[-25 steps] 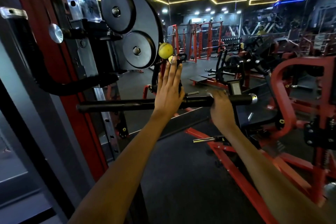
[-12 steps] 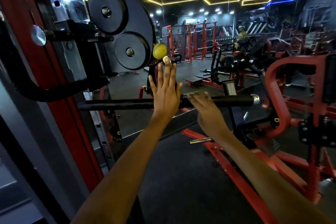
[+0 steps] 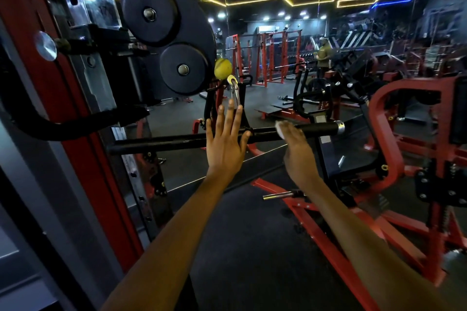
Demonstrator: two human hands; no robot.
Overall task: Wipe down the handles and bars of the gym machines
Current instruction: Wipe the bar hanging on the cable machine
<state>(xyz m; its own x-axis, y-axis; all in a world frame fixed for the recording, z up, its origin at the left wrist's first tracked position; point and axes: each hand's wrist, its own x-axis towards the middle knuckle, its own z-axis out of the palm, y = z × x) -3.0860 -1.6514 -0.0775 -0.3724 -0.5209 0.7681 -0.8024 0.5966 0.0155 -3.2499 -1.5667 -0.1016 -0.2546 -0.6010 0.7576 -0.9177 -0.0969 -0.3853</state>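
A black horizontal bar (image 3: 177, 140) with a chrome end cap sticks out to the right from the red machine upright. My left hand (image 3: 225, 145) is raised in front of the bar's middle, fingers straight and spread, palm toward the bar. My right hand (image 3: 297, 151) is at the bar's right part, just near side of it, and is blurred. It holds a small white cloth (image 3: 280, 129) at its fingertips against the bar. How its fingers lie under the cloth is hidden.
Two black pulley wheels (image 3: 166, 15) hang above the bar, with a yellow ball (image 3: 223, 68) and a metal clip (image 3: 235, 91) beside them. A red-framed machine (image 3: 379, 108) stands to the right. A person (image 3: 324, 55) stands far back among red racks.
My right hand no longer wraps the bar near its right end; it has slid a little left and the cloth now shows at its fingertips. My left hand stays raised and open.
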